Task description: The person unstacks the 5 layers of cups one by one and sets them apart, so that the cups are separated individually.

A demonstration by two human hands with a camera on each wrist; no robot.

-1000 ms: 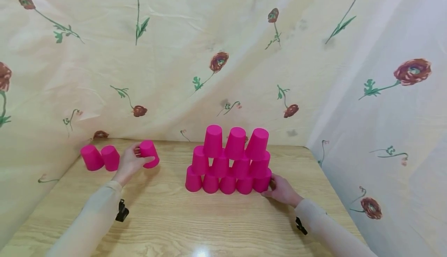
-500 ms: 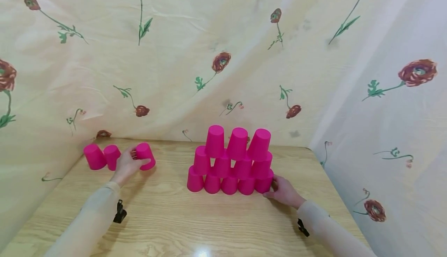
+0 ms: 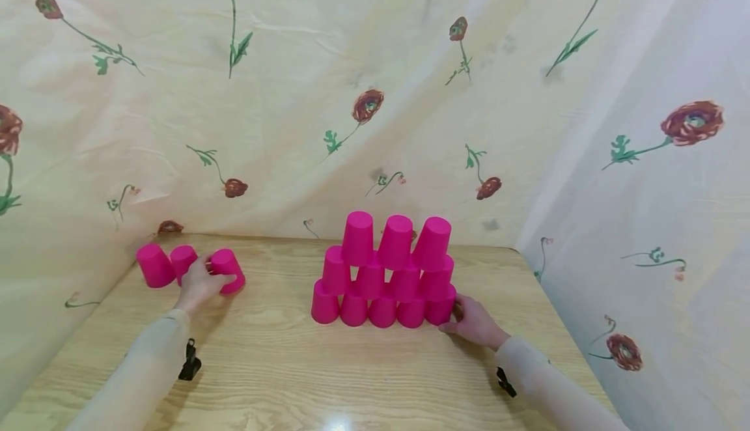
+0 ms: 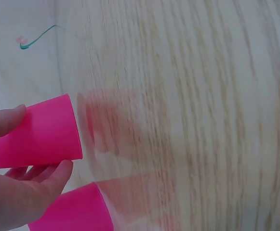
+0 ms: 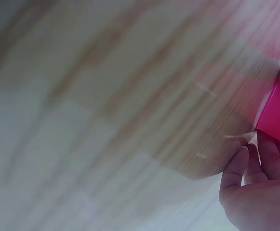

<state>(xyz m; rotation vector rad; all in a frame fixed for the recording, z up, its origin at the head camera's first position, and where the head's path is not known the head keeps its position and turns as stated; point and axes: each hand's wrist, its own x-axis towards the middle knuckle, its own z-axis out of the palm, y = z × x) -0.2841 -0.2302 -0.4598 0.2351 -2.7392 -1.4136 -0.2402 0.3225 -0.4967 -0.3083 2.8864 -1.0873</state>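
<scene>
Left hand [image 3: 199, 284] at left of frame, fingers clamped on pink cup [image 3: 226, 267], closed end up. Second cup [image 3: 183, 259] just beside, partly hidden by hand; outer cup [image 3: 155, 267] farther left. Right of centre: three-tier stack of pink cups [image 3: 370, 281], all inverted, five at bottom, four in middle, three on top. Right hand [image 3: 477, 324] at stack's lower right, fingers curled round end cup [image 3: 438, 310] of bottom row. Wood-grain counter [image 3: 346, 372] beneath; floral cloth [image 3: 293, 92] behind fills upper frame. Pale sleeves [image 3: 140, 362] on both arms.
</scene>
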